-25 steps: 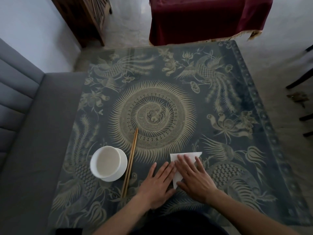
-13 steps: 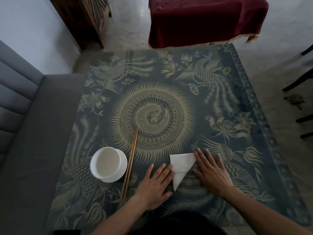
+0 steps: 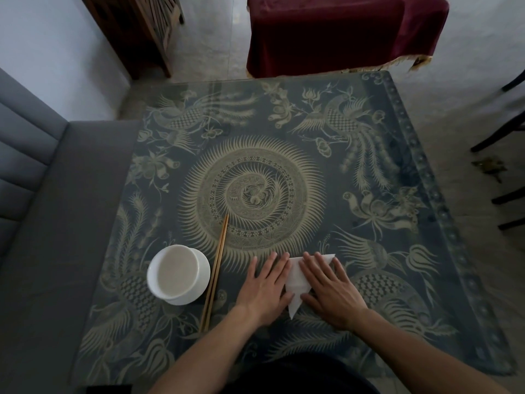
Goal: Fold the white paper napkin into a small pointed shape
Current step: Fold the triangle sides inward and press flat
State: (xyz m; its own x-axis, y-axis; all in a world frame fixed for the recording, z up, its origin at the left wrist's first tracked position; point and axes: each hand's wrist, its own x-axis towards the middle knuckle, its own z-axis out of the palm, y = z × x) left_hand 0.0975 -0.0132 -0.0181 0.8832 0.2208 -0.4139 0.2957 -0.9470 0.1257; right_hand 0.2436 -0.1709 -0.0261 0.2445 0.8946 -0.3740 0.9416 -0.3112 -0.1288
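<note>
Napkin (image 3: 296, 282) lies flat on the surface (image 3: 369, 172) between both hands, point toward the person. Left hand (image 3: 265, 288) and right hand (image 3: 329, 291), both open and palm-down, press its side edges, apparently to set creases.

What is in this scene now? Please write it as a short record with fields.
surface: patterned table
napkin: white, folded, flat, point toward the person
left hand: flat, pressing the napkin's left edge
right hand: flat, covering the napkin's right part
bowl: white, left of the hands
chopsticks: one pair, between bowl and left hand
</note>
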